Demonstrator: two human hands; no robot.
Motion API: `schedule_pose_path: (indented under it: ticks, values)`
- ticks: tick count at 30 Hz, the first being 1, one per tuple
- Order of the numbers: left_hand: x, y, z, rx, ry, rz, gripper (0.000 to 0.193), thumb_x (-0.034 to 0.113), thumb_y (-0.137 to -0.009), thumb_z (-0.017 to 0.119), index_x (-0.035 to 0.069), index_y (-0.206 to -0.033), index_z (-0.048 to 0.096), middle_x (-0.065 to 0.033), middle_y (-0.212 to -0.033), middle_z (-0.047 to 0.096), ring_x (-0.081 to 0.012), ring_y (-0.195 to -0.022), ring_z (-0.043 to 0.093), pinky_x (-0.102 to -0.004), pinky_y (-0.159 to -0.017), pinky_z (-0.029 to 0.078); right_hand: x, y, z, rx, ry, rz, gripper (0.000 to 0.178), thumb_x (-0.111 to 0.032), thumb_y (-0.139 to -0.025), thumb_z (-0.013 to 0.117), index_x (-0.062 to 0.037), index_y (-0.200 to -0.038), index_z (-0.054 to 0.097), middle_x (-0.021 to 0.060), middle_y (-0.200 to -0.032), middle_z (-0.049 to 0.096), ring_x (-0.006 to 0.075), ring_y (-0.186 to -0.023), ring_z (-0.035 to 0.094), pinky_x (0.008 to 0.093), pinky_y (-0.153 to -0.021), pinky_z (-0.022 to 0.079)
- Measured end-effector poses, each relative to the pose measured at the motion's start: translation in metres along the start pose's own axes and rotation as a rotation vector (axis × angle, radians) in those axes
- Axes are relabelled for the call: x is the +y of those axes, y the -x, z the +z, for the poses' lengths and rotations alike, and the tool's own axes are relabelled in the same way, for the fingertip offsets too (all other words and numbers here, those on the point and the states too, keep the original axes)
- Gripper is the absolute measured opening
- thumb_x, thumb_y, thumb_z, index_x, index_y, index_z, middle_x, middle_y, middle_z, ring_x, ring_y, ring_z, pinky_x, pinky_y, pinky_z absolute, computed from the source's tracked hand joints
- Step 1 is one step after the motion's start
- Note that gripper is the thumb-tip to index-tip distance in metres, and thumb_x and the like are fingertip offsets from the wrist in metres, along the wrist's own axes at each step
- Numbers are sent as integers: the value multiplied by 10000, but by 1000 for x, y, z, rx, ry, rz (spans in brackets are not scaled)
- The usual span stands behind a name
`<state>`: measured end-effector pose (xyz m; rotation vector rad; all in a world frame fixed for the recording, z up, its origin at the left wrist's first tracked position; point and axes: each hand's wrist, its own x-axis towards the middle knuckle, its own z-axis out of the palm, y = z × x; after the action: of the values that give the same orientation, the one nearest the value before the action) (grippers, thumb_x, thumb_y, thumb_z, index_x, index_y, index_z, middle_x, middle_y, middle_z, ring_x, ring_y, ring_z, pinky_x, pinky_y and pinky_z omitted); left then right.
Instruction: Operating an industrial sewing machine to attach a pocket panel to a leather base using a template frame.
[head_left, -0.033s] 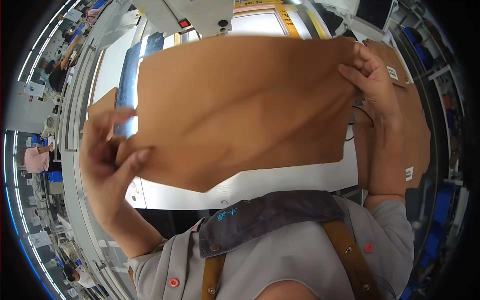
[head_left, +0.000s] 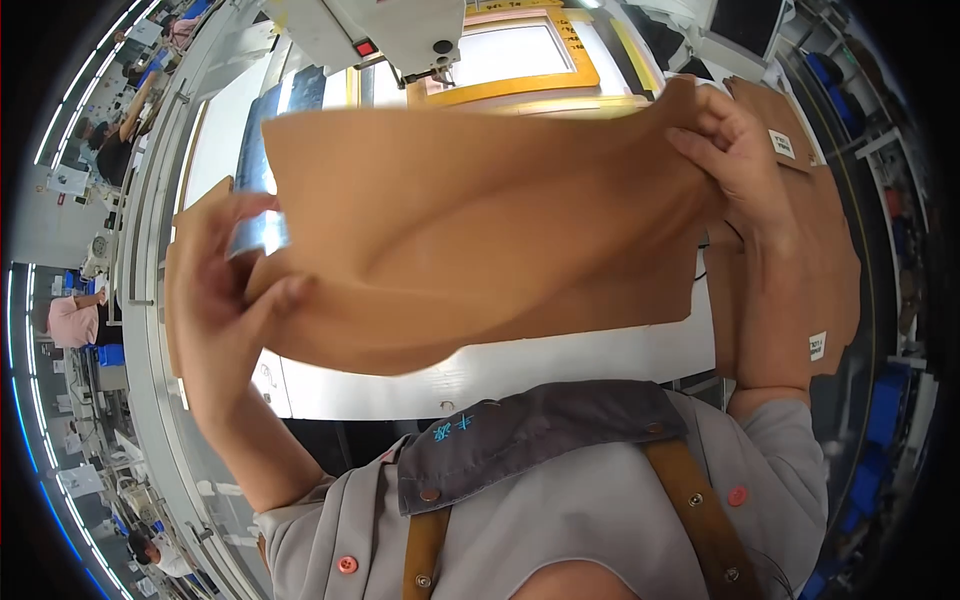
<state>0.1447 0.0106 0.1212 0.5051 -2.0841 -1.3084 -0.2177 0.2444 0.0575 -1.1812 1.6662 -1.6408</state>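
Brown sheet (head_left: pixel 450 230) bowed above white table (head_left: pixel 540 368), left fingers (head_left: pixel 268 302) pinching one end, right fingers (head_left: pixel 702 153) pinching the other

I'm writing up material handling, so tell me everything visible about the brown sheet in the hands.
The brown sheet is broad, plain and thin, leather-like though its material is uncertain. It bows rather than lying flat, a curved fold running diagonally across it. The right hand pinches its bunched upper right corner; the blurred left hand holds its left side, above the white worktop.
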Motion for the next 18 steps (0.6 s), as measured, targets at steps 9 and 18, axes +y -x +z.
schedule_pose_path:
  ticks: [9,18]
  values:
    - [-148,-85,20,-371,-41,-474,423,183,-825,869,-3,-1148,669,-12,-883,706,-78,-826,661,-228,-725,508,84,-46,-5,102,476,157,233,-222,-945,738,-13,-1032,689,18,-798,688,75,-747,603,264,-711,501]
    - [-159,-103,47,-149,-244,-505,263,256,-906,799,9,-932,709,33,-589,630,-67,-529,567,-235,-518,458,98,-58,-15,126,666,70,316,-311,-937,724,-16,-853,648,18,-727,634,123,-664,557,295,-668,476]
